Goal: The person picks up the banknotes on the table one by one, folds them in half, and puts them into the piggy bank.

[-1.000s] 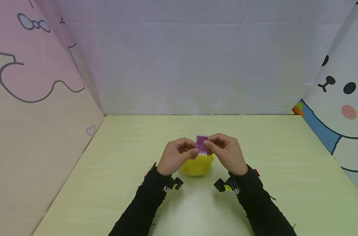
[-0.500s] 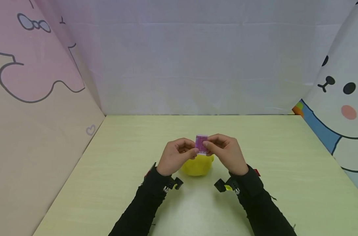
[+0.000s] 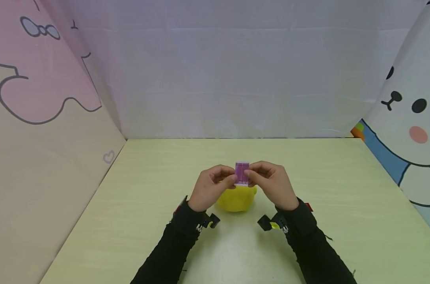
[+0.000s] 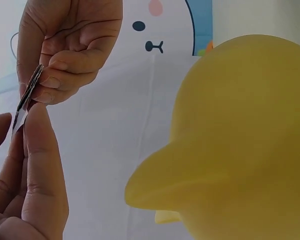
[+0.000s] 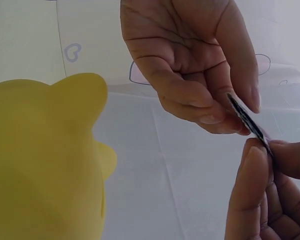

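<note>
A small folded purple banknote (image 3: 241,173) is held upright between both hands, above a yellow animal-shaped piggy bank (image 3: 237,199). My right hand (image 3: 273,183) pinches its right side between thumb and fingers. At the left edge, my left hand (image 3: 211,189) has curled fingers against the note and the thumb in front. A narrow gap shows between that thumb and the folded note (image 4: 28,97) in the left wrist view. Seen edge-on in the right wrist view, the note (image 5: 247,119) has stacked layers. The piggy bank's upper part is hidden behind the hands in the head view.
The pale yellow table (image 3: 158,177) extends around the hands and the piggy bank. A white cloth (image 3: 215,79) hangs behind it, with a cartoon-printed cloth (image 3: 41,165) at left and another printed cloth (image 3: 406,118) at right.
My left thumb has drawn back slightly to the left, uncovering more of the banknote's lower edge. The right hand and the piggy bank stay nearly in place.
</note>
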Demonstrator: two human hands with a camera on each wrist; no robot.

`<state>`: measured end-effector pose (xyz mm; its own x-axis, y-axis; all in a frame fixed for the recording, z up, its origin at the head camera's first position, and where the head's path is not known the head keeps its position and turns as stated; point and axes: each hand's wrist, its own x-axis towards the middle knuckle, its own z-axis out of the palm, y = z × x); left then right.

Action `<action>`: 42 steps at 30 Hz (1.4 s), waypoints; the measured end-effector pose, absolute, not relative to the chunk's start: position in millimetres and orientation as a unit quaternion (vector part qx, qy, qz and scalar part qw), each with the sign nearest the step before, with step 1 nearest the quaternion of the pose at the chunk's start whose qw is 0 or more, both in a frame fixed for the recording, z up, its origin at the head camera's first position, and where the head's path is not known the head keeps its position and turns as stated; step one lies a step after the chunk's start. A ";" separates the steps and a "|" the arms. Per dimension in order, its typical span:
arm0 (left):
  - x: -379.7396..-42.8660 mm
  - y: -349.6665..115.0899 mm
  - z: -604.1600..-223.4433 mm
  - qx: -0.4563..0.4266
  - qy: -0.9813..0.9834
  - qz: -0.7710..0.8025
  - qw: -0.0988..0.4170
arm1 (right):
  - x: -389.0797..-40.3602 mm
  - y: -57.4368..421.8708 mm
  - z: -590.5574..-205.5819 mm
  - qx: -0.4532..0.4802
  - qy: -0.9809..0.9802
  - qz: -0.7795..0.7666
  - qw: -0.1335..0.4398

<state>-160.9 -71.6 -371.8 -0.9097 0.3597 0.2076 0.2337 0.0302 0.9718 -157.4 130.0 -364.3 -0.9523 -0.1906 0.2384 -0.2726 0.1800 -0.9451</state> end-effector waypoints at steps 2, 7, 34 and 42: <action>-160.8 -72.1 -371.2 0.207 0.710 0.672 0.044 | -157.0 130.0 -364.0 0.151 -0.768 0.622 0.033; -160.1 -72.6 -369.4 0.207 0.701 0.681 0.040 | -157.1 129.8 -363.9 0.152 -0.767 0.623 0.033; -158.2 -72.5 -368.2 0.218 0.686 0.692 0.060 | -156.6 128.5 -364.6 0.165 -0.759 0.629 0.042; -157.7 -72.1 -368.5 0.220 0.696 0.680 0.074 | -155.7 127.0 -363.7 0.165 -0.755 0.633 0.040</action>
